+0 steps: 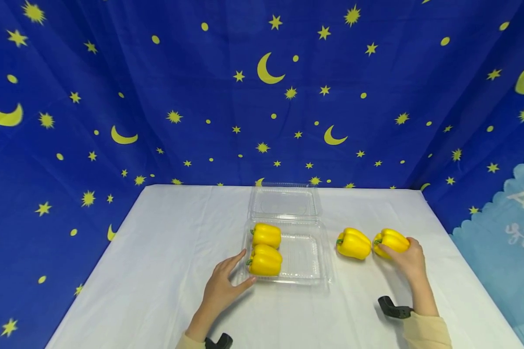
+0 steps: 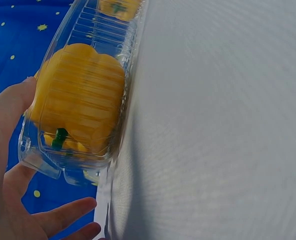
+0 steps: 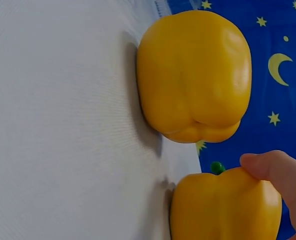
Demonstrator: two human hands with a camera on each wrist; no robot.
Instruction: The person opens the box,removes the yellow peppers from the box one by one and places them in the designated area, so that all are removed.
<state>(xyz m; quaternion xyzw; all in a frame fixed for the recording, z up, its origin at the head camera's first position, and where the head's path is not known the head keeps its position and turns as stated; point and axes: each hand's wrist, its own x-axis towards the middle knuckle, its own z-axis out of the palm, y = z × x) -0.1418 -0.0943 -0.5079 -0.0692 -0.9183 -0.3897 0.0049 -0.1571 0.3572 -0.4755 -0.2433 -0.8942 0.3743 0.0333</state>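
In the head view, a clear plastic clamshell container [image 1: 304, 257] lies with its lid [image 1: 284, 201] folded back. Two yellow bell peppers rest along its left side, the rear pepper [image 1: 267, 236] and the front pepper [image 1: 265, 261]. My left hand [image 1: 220, 288] spreads its thumb and fingers around the front left corner, thumb at the front rim. The left wrist view shows the hand [image 2: 18, 165] with its fingers extended beside the container wall [image 2: 35, 155]. At the right, my right hand [image 1: 408, 259] grips a yellow bell pepper [image 1: 393, 239] between thumb and fingers, close over the table.
Another yellow bell pepper [image 1: 353, 244] lies on the white tablecloth [image 1: 174, 232] between the container and my right hand. A blue cloth [image 1: 227, 106] with yellow moons and stars hangs behind and at the sides. A light-blue panel [image 1: 506, 242] hangs at the right.
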